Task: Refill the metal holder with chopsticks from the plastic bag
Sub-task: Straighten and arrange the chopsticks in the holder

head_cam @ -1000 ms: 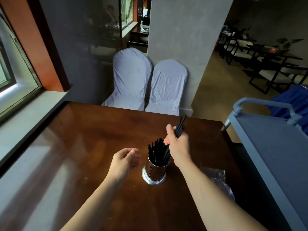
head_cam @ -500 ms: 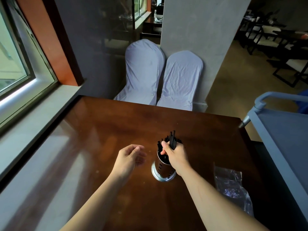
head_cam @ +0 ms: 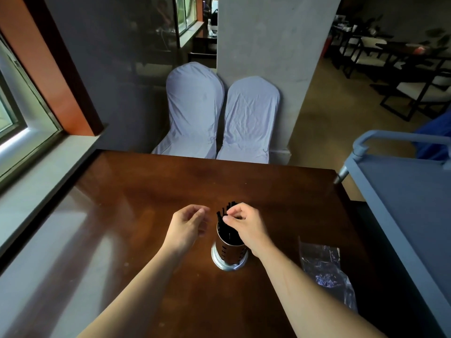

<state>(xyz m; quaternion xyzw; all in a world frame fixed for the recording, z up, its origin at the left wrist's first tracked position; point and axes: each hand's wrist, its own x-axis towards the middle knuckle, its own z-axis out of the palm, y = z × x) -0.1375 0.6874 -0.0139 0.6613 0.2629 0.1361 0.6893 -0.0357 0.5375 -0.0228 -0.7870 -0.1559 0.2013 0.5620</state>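
Dark wooden table (head_cam: 146, 203), refill nearly done.
Right hand (head_cam: 246, 228) seemingly pinching chopsticks (head_cam: 223, 215) above metal holder (head_cam: 229, 252); release gently, left hand (head_cam: 188, 225) relaxed alongside.

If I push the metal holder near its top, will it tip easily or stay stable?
The metal holder is tall and narrow, filled with chopsticks, so it probably tips. Its flared base helps slightly. The glossy table may let it slide.
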